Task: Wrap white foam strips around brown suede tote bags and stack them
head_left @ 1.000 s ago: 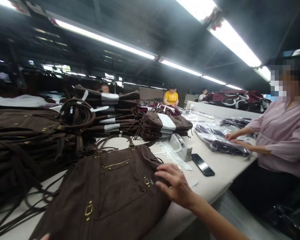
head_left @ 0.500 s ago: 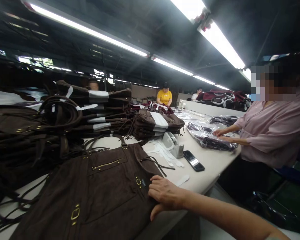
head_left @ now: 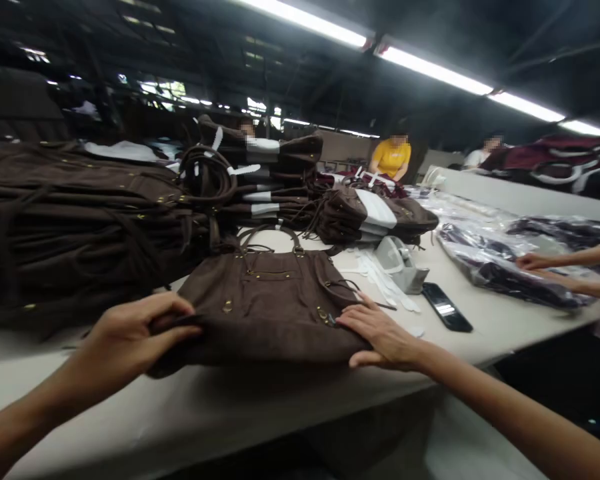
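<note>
Both hands are now working the bag point(head_left: 270, 307), which is lying flat at the table's point(head_left: 230, 413) near edge. The left hand point(head_left: 130, 333), barely in view a second ago, is pinching the bag's corner at 9 o'clock. The right hand point(head_left: 380, 333) is still pressing flat, fingers spread, at 3 o'clock. A stack point(head_left: 80, 227) is crowding in at 10 o'clock. A dispenser point(head_left: 400, 263) and phone point(head_left: 447, 315) are sitting at 2 o'clock, clear of the bag, with a co-worker's hands point(head_left: 535, 261) working beyond them.

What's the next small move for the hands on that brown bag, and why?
Probably close the right hand on the near right corner of the brown bag, matching the left. The left hand pinches the near left corner in its fingers; the right lies flat on top, thumb at the edge, so only one side is gripped.
</note>
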{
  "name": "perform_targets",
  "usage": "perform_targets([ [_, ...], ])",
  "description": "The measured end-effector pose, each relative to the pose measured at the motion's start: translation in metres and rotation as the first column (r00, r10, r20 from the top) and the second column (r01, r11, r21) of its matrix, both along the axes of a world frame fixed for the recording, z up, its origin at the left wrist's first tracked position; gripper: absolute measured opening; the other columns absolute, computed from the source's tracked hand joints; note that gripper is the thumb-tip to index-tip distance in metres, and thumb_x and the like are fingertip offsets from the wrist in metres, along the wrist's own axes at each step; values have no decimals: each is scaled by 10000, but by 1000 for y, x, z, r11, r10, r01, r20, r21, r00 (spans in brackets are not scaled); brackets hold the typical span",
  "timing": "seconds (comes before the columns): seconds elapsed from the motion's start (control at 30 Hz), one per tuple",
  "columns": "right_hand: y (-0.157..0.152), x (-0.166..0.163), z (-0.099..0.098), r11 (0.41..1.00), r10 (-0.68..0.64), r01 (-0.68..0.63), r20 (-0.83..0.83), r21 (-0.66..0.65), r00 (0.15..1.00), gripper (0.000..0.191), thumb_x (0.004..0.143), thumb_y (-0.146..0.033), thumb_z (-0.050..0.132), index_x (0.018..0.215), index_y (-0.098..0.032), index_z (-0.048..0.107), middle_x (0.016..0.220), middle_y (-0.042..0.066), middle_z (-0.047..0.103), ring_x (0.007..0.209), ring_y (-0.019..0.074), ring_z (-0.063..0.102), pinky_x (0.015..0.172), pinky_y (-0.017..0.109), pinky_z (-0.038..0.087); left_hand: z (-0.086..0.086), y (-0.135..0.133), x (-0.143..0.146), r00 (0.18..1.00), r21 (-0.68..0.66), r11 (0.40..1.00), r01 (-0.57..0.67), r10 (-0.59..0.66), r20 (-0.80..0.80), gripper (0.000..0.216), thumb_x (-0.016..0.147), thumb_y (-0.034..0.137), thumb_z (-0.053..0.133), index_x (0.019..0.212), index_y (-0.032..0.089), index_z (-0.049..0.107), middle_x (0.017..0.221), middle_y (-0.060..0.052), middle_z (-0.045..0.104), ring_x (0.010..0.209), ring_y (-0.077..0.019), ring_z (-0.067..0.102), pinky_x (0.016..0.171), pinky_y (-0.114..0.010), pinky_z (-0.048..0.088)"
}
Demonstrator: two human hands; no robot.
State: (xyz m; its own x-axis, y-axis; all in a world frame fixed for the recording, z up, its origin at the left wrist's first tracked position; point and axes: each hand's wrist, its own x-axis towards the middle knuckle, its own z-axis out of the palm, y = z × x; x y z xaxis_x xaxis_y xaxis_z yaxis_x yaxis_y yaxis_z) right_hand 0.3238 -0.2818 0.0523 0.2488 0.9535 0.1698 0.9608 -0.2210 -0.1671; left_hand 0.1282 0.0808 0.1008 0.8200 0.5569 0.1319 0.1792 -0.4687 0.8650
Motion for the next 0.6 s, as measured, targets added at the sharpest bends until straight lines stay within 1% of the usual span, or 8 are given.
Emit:
perform_targets([
  [0.07, 4, 3, 3, 1000, -18, 17, -63, -18, 998, 595, 875, -566, 587, 1323, -176, 546, 1135, 114, 653, 1107, 250, 590, 1151, 493, 216, 10, -1, 6, 995, 48, 997, 62, -57, -87, 436, 550, 538, 772, 754, 166, 668, 617, 15, 563, 564, -126, 463, 488, -193, 350],
  [0.2, 15, 10, 1, 997, -73, 73, -119, -7, 990, 421, 921, -442, 570, 1259, -192, 586, 1064, 90, 680, 1043, 242, 618, 1070, 450, 351, 22, 4, 21, 996, 200, 980, 3, 15, -90, 477, 589, 571, 733, 794, 145, 676, 609, 35, 515, 586, -108, 433, 541, -193, 314],
  [0.27, 22, 17, 6, 986, -158, 163, -120, 36, 980, 300, 927, -381, 556, 1155, -195, 612, 1047, 95, 683, 1016, 251, 622, 950, 410, 442, 27, 10, 26, 994, 259, 966, 1, 28, -108, 495, 581, 609, 710, 781, 157, 668, 589, 45, 489, 569, -106, 413, 534, -199, 295],
  [0.33, 30, 27, 15, 968, -238, 246, -125, 47, 963, 209, 929, -354, 545, 1065, -205, 601, 966, 79, 692, 917, 244, 641, 797, 349, 479, 29, 18, 29, 991, 324, 946, 28, 16, -133, 485, 603, 635, 673, 752, 175, 639, 557, 53, 460, 549, -108, 391, 521, -210, 278],
  [0.4, 42, 39, 22, 964, -263, 264, -89, 11, 961, 177, 935, -367, 544, 1028, -221, 580, 876, 48, 694, 817, 228, 650, 705, 305, 452, 23, 27, 32, 984, 396, 914, 91, -22, -177, 435, 671, 621, 628, 722, 192, 582, 539, 58, 438, 541, -114, 382, 522, -223, 279],
  [0.47, 58, 50, 21, 969, -243, 243, 7, -54, 970, 188, 940, -398, 543, 1011, -228, 577, 824, 40, 698, 772, 228, 657, 667, 288, 415, 8, 35, 36, 957, 489, 848, 202, -64, -284, 346, 750, 538, 591, 705, 204, 511, 565, 48, 472, 563, -130, 427, 545, -237, 300],
  [0.53, 75, 58, 8, 969, -201, 214, 112, -124, 973, 216, 954, -420, 522, 993, -217, 585, 801, 54, 705, 758, 234, 664, 641, 283, 385, -10, 39, 39, 904, 587, 749, 307, -36, -427, 252, 794, 427, 570, 712, 210, 472, 663, 19, 561, 640, -166, 519, 574, -259, 317],
  [0.6, 86, 61, -11, 972, -150, 175, 158, -158, 976, 248, 968, -433, 500, 979, -203, 593, 805, 66, 709, 764, 232, 669, 633, 280, 373, -24, 41, 40, 855, 649, 671, 359, 42, -516, 187, 819, 371, 558, 747, 212, 488, 804, -21, 623, 731, -210, 581, 595, -284, 337],
])
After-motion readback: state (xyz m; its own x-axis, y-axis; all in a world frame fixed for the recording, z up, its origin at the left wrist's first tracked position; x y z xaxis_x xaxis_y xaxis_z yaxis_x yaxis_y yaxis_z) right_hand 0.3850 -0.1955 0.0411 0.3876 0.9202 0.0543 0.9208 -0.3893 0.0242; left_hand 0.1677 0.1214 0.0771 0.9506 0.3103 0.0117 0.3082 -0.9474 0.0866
